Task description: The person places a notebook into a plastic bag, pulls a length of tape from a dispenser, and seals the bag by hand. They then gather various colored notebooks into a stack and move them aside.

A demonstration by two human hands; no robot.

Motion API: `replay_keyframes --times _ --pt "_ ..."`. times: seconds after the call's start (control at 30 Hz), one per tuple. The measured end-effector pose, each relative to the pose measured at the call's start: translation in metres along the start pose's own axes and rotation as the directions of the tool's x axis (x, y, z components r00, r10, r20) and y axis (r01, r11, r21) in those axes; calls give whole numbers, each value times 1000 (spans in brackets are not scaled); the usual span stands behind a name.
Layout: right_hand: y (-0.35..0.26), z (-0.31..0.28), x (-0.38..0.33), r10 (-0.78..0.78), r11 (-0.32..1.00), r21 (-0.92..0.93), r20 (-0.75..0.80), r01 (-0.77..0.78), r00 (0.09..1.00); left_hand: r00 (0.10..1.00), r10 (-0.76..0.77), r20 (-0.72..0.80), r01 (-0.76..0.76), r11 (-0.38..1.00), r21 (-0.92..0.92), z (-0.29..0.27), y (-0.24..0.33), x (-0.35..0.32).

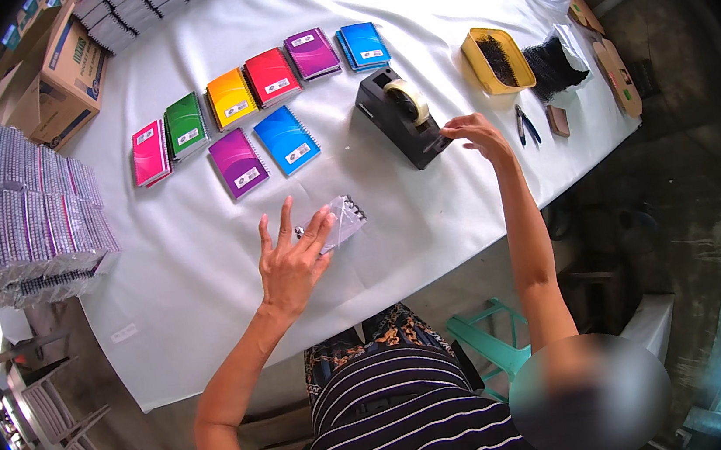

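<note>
My left hand (287, 266) is open, its fingers spread and lying over a small clear plastic-wrapped packet (343, 225). Dark and white spiral binding shows at that packet's right edge, while the hand hides its left part. Off to the right, my right hand (481, 135) has its fingertips pinched together at the front end of a black tape dispenser (394, 125), on the end of the adhesive tape; the strip itself barely shows. A roll of clear tape (409, 104) sits in the dispenser.
Small stacks of spiral notebooks (233, 98) in several colours lie beyond my left hand. Wrapped notebook stacks (43, 214) and a cardboard box (68, 76) stand at left. At right are a yellow tub (473, 62), black binding wires (557, 68), pliers (528, 126) and a small brown block (558, 121). A green stool (487, 343) stands below the table edge.
</note>
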State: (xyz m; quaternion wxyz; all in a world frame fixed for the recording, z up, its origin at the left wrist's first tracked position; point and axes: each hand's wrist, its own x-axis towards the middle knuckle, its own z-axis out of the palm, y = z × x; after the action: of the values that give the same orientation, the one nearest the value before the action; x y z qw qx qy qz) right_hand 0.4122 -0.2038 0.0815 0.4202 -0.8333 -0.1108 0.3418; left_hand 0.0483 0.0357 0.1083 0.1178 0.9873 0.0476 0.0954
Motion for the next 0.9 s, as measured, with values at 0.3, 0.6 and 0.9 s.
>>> replay_keyframes --times 0.3,0.6,0.9 --pt "70 13 -17 -365 593 787 75 170 928 997 -76 -1 76 997 1 -4 12 -2" --pt "23 60 -61 -327 866 -500 -512 34 794 996 -83 -27 84 995 57 -6 16 -6" --pt "14 9 -76 47 987 152 4 -47 999 997 -61 -43 62 998 21 -2 17 -3"
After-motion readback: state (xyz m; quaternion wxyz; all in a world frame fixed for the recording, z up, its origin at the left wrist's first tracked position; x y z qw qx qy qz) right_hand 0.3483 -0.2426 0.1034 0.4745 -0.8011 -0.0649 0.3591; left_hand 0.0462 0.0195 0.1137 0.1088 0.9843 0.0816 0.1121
